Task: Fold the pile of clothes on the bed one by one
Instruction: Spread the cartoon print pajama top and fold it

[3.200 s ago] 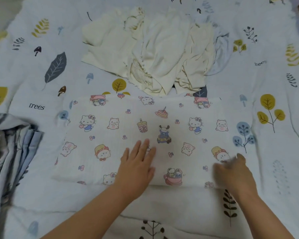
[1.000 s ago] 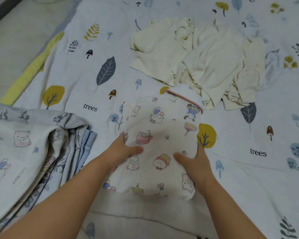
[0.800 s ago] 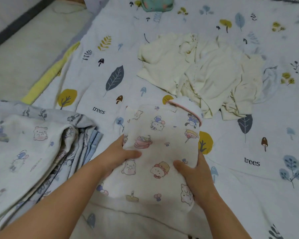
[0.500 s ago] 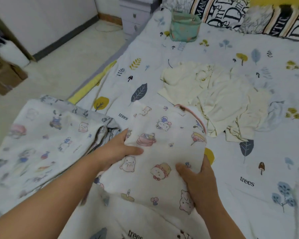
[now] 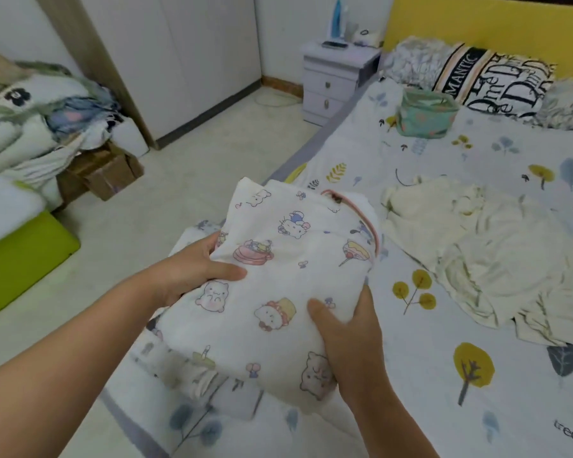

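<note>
Landmark = folded cartoon-print cloth, white w/ cat and bear figures, pink trim on its far right corner. I see it lifted off the bed, held mid-frame over the bed's left edge.

L hand: grip closed on the cloth's left edge, thumb lying across the top face, fingers hidden under the fabric. R hand: grip closed on the cloth's near right side, thumb on top pointing left, rest of the fingers wrapped round the edge, mostly hidden. Both forearms reach in from the bottom of the view.

Under and just left of the cloth: a stack of printed fabric w/ similar pattern, at the bed's edge; how many layers, can't tell, blurred.

Right of the cloth, apart from it: cream clothes pile, crumpled, unfolded, lying on the leaf-print sheet.

Beyond the cloth, far end of bed: teal fabric basket, upright, near the pillows w/ black lettering, against a yellow headboard.

Beyond and slightly left of the basket: lilac nightstand on the floor, small items on top, too small to ID.

Left of the cloth, across the pale floor: white wardrobe doors, cardboard box, heap of bedding above it, lime-green panel nearer me.
</note>
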{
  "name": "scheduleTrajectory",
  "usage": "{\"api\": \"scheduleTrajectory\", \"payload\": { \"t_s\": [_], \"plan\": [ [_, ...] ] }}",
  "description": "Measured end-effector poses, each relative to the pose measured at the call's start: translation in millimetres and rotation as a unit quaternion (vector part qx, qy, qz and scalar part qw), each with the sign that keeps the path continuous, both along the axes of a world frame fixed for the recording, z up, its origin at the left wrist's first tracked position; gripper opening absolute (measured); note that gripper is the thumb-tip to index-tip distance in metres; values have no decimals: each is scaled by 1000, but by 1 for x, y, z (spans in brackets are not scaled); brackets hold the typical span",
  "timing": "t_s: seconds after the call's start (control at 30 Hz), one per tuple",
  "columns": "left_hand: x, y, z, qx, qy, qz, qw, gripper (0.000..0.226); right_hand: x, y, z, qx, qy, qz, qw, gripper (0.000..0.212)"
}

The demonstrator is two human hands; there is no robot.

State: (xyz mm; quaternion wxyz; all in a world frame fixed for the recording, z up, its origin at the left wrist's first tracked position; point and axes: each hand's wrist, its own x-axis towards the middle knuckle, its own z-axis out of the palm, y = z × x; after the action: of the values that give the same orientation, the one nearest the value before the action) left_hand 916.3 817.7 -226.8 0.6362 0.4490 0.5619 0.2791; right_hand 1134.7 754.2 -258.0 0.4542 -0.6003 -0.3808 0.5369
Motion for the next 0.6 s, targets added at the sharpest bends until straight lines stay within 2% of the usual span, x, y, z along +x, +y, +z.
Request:
{"api": "scheduleTrajectory", "payload": {
  "t_s": [0.07,0.27,0.37,0.5,0.53,0.6],
  "plan": [
    [-37,8,-1,-12,2,7,1000,91,-37,7,-5,-6,-2,1,1000,62],
    [-130,26,-45,-65,-5,28,997,101,-131,24,-40,-65,0,10,998,66],
    [-153,24,-83,-113,3,27,993,96,-159,23,-66,-118,-36,23,992,72],
    [-159,20,-124,-121,5,55,991,89,-184,16,-90,-194,-80,34,977,105],
    [-157,21,-129,-120,5,74,990,82,-187,14,-92,-199,-85,35,976,109],
    [-156,27,-135,-111,5,107,988,48,-191,14,-99,-185,-71,40,979,109]
  ]
}}
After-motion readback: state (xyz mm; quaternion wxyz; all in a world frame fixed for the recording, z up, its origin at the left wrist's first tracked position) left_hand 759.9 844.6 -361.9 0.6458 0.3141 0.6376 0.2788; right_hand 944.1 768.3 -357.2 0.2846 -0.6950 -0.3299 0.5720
